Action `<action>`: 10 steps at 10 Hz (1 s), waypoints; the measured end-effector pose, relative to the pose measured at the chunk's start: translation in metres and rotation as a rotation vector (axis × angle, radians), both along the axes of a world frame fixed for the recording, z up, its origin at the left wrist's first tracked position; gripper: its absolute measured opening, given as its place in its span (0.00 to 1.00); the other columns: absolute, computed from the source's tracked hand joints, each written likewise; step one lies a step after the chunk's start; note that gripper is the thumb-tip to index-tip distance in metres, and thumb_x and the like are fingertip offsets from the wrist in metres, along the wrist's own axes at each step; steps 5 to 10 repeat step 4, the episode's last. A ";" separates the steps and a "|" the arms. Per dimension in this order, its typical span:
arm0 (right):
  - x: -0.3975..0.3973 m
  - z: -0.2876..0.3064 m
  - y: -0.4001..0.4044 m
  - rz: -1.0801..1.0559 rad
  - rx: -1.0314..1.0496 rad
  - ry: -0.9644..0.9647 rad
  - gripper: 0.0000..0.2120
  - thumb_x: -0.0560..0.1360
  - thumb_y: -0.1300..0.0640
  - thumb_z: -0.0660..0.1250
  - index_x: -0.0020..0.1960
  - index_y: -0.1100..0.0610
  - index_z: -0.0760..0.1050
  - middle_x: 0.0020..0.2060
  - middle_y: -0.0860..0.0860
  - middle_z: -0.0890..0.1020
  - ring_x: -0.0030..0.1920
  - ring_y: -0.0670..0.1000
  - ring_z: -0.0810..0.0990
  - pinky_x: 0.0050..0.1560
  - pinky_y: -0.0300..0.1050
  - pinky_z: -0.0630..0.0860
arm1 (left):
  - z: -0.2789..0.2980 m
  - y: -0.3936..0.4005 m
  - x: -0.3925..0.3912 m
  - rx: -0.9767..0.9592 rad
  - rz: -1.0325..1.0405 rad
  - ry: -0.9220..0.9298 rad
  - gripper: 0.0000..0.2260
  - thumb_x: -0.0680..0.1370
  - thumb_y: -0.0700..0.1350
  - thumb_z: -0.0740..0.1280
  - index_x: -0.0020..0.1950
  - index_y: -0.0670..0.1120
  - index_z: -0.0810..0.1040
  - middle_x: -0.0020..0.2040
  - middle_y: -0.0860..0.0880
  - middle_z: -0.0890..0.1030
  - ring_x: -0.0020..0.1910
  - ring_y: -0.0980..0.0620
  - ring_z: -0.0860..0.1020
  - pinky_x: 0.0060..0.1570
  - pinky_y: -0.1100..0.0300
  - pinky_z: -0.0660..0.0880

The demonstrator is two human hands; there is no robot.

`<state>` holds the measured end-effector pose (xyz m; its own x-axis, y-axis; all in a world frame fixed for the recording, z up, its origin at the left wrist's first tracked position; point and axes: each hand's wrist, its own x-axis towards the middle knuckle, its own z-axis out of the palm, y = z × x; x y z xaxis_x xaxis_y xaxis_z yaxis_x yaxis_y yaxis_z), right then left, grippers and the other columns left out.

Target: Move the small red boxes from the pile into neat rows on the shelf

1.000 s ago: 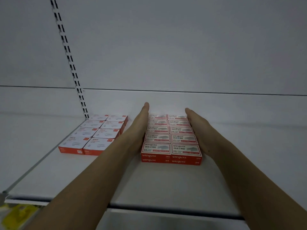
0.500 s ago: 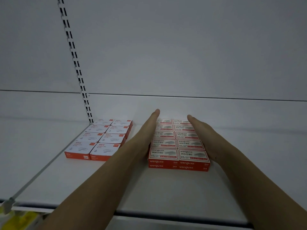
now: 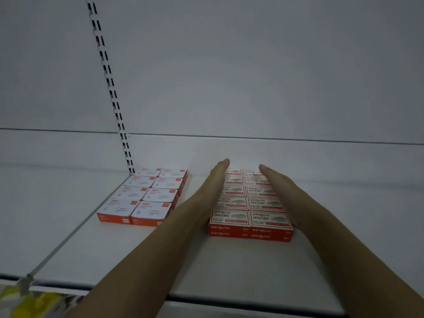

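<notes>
Shelf (image 3: 229, 267) holds red boxes (image 3: 250, 203) — hands flank them.

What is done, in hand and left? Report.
Done: staple boxes stand two columns wide, two layers high on the shelf, beside a white-topped block. In hand: left hand and right hand press its sides flat. Left: no pile in view, cannot tell.

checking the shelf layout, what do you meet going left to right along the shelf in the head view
white-topped boxes → left hand → red box block → right hand → bare shelf
</notes>
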<state>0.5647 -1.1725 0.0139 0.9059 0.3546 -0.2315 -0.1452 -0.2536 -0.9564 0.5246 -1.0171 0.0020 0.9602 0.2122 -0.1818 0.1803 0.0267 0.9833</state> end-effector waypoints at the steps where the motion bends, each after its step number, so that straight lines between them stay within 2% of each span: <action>1: -0.004 0.001 -0.004 0.012 0.062 0.025 0.21 0.80 0.41 0.54 0.58 0.55 0.74 0.50 0.57 0.84 0.48 0.57 0.85 0.56 0.57 0.79 | 0.013 -0.008 -0.018 0.047 0.012 0.009 0.25 0.81 0.62 0.50 0.68 0.48 0.71 0.56 0.46 0.82 0.51 0.49 0.82 0.52 0.55 0.78; 2: -0.006 0.005 -0.009 -0.008 0.159 0.044 0.19 0.81 0.45 0.54 0.58 0.58 0.74 0.51 0.59 0.83 0.51 0.59 0.83 0.58 0.57 0.77 | 0.024 -0.016 -0.037 0.082 0.021 -0.031 0.24 0.82 0.59 0.49 0.64 0.43 0.73 0.57 0.42 0.81 0.52 0.47 0.82 0.52 0.53 0.78; 3: 0.000 0.008 -0.012 -0.120 0.050 -0.165 0.14 0.80 0.52 0.54 0.45 0.59 0.74 0.42 0.55 0.81 0.44 0.55 0.80 0.45 0.45 0.77 | 0.036 -0.017 -0.044 0.414 0.074 -0.111 0.24 0.83 0.57 0.47 0.74 0.46 0.63 0.74 0.46 0.66 0.71 0.47 0.66 0.72 0.50 0.59; 4: 0.001 0.016 -0.022 -0.325 0.016 -0.415 0.09 0.78 0.56 0.57 0.54 0.56 0.74 0.48 0.49 0.78 0.49 0.51 0.75 0.48 0.44 0.70 | 0.039 -0.013 -0.055 0.720 0.088 -0.118 0.25 0.82 0.58 0.47 0.77 0.49 0.57 0.77 0.50 0.58 0.76 0.51 0.56 0.73 0.53 0.51; 10: 0.001 0.016 -0.022 -0.325 0.016 -0.415 0.09 0.78 0.56 0.57 0.54 0.56 0.74 0.48 0.49 0.78 0.49 0.51 0.75 0.48 0.44 0.70 | 0.039 -0.013 -0.055 0.720 0.088 -0.118 0.25 0.82 0.58 0.47 0.77 0.49 0.57 0.77 0.50 0.58 0.76 0.51 0.56 0.73 0.53 0.51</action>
